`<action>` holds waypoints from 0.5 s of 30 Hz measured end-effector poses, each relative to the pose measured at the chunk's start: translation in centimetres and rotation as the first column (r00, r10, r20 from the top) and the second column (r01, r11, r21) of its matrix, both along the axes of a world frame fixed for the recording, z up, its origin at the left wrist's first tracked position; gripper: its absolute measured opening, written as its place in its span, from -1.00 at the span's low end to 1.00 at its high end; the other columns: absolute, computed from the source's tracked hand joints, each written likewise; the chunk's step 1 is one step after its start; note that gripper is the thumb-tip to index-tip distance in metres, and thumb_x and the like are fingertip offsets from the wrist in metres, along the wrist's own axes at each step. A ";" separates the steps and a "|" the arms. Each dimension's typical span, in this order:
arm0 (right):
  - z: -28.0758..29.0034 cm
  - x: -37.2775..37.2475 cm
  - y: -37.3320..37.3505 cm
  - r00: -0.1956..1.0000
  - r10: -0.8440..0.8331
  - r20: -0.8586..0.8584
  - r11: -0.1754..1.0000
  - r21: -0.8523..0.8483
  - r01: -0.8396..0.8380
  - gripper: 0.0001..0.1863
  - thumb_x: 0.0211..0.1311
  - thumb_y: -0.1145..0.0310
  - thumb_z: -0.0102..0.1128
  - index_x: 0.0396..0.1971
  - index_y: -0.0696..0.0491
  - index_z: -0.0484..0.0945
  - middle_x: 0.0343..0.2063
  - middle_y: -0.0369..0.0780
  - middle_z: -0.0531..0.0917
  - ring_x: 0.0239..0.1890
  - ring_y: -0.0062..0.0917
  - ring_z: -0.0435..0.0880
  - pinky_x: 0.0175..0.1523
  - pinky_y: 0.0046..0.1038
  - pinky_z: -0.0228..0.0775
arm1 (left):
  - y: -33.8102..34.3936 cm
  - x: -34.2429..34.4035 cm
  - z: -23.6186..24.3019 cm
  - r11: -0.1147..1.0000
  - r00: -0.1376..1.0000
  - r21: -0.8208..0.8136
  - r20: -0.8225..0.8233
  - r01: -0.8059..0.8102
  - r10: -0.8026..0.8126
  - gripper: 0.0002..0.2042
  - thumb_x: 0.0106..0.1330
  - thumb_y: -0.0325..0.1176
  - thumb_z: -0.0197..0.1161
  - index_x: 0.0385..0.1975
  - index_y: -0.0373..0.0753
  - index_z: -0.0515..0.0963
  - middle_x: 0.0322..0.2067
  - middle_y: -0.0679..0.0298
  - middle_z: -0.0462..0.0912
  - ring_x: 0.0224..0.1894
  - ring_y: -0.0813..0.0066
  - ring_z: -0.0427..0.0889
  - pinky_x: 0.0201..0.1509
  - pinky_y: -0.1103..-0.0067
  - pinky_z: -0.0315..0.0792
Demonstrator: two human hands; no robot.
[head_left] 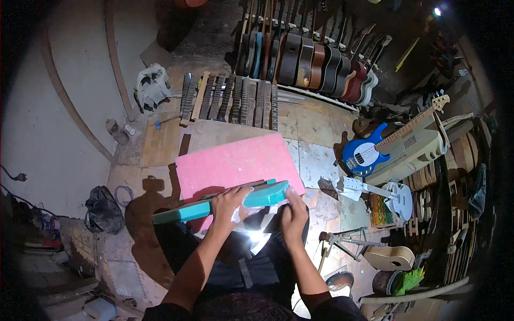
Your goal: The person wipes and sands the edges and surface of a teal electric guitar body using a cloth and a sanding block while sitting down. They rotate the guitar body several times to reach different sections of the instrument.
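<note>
A glossy teal piece, shaped like a solid guitar body seen edge-on [266, 195], is tilted over my lap. My left hand [228, 206] is closed over its middle edge, with the thumb side toward the right. Something white, like a crumpled cloth or paper [236, 215], shows under that palm. At the right end, the fingers of my right hand [294, 218] curl against the teal edge, and a bit of white shows by the fingertips. The underside of the teal piece is mostly hidden. Just beyond it lies a flat pink board [235, 160].
Several fretted necks [230, 99] lie in a row beyond the board, before a rack of guitars [321, 64]. To the right are a blue bass guitar [367, 152], a pale-blue instrument [399, 200], a metal stand [342, 243] and an acoustic body [388, 258]. A black bag [103, 208] sits left.
</note>
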State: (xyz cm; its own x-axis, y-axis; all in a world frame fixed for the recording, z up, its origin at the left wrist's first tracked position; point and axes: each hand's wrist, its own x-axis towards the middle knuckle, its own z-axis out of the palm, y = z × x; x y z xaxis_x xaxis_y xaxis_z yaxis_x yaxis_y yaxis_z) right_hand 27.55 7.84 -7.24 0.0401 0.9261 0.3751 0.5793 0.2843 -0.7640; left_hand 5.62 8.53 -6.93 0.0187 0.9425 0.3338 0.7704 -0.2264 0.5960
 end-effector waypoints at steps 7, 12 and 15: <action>2.5 -2.0 -1.8 0.985 0.103 0.136 0.990 0.084 -0.115 -0.41 0.12 0.73 0.08 0.20 0.15 0.66 0.23 0.05 0.66 0.26 -0.10 0.65 0.34 -0.23 0.41 | 0.3 -0.4 -0.1 0.998 0.999 -0.044 0.000 -0.032 0.032 -0.48 0.03 0.10 0.54 -0.06 -0.04 0.72 -0.23 0.17 0.83 -0.24 0.10 0.83 -0.18 0.21 0.67; -0.1 0.2 1.1 0.997 -0.058 0.054 0.998 -0.021 0.060 -0.38 0.13 0.72 0.09 0.25 0.10 0.63 0.22 0.05 0.67 0.27 -0.08 0.64 0.38 -0.19 0.38 | 0.8 0.0 0.3 0.999 1.000 -0.048 -0.009 -0.009 0.009 -0.47 0.01 0.12 0.55 -0.06 -0.02 0.71 -0.22 0.18 0.83 -0.23 0.10 0.83 -0.18 0.21 0.66; 1.0 -1.1 -0.4 0.992 0.033 0.120 0.998 0.049 -0.039 -0.36 0.11 0.72 0.11 0.26 0.10 0.63 0.24 0.04 0.66 0.24 -0.08 0.66 0.35 -0.22 0.40 | 0.4 -0.5 0.3 0.998 0.999 -0.062 -0.025 -0.027 0.026 -0.46 0.01 0.14 0.56 -0.06 -0.02 0.71 -0.20 0.18 0.83 -0.23 0.11 0.83 -0.18 0.22 0.66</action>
